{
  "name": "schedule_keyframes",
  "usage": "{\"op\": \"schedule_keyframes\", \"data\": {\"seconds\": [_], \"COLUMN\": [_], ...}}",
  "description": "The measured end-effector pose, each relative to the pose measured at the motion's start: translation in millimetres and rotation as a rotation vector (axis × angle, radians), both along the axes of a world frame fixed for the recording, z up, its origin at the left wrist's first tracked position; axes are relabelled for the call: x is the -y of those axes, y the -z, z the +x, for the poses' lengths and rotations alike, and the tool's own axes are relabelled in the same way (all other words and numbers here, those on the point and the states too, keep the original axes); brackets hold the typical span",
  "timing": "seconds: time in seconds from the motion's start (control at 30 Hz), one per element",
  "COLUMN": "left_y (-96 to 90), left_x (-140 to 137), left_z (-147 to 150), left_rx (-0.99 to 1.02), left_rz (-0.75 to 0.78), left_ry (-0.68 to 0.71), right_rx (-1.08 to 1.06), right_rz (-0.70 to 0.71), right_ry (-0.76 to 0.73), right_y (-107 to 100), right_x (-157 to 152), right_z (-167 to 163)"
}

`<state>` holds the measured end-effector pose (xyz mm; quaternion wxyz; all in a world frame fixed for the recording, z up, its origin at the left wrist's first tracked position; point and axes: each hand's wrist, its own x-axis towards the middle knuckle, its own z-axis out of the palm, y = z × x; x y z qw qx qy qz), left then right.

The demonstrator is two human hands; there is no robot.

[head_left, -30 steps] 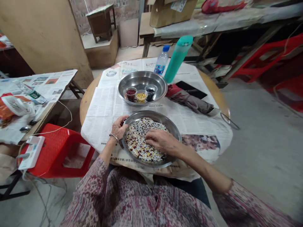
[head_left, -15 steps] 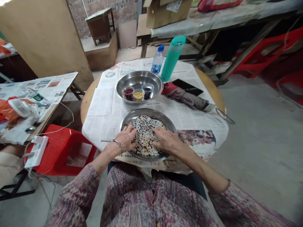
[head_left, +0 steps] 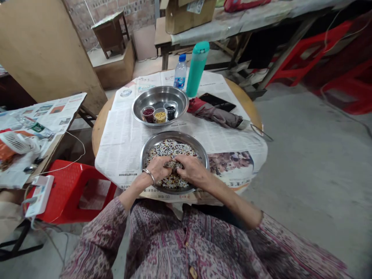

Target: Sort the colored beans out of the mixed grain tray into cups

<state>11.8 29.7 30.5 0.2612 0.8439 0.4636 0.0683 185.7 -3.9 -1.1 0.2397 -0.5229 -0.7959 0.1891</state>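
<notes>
Just in front of me, a shallow steel basin (head_left: 174, 133) holds a mix of white grains and dark, red and yellow beans (head_left: 173, 146). My left hand (head_left: 158, 169), with a bangle at the wrist, has its fingers curled into the mix. From the other side my right hand (head_left: 192, 169) curls in too, and the two hands almost meet over a small heap. Some fingertips are buried in the grains. Behind stands a second steel basin (head_left: 157, 94) holding clear cups of red beans (head_left: 148, 112), yellow beans (head_left: 160, 115) and black beans (head_left: 171, 111).
Newspaper (head_left: 116, 135) covers the round table. A water bottle (head_left: 180, 73), a teal tumbler (head_left: 197, 69), a dark flat device (head_left: 218, 101) and a folded grey-red umbrella (head_left: 219, 116) stand or lie at the back right. On the left is a red stool (head_left: 65, 186) with a power strip (head_left: 40, 195).
Both hands have moved inward through the mix and closed from spread fingers to curled ones, gathering grains between them. The whole view has shifted slightly, so the table sits further left.
</notes>
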Motion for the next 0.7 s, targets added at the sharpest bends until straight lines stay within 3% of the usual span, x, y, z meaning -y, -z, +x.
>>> {"op": "schedule_keyframes", "data": {"seconds": [0.17, 0.4, 0.57, 0.7], "left_y": [-3.6, -3.4, 3.4, 4.9], "left_x": [36, 49, 33, 13], "left_z": [-12, -6, 5, 0], "left_rx": [-0.017, -0.189, -0.299, -0.228], "left_rz": [0.045, 0.041, 0.141, 0.231], "left_ry": [0.234, 0.381, 0.268, 0.099], "right_rx": [-0.007, 0.074, 0.038, -0.102], "right_rz": [0.023, 0.114, 0.163, 0.221], "right_ry": [-0.110, 0.092, 0.179, 0.259], "right_y": [-7, 3, 9, 12], "right_x": [27, 27, 28, 28], "right_z": [13, 21, 15, 12]}}
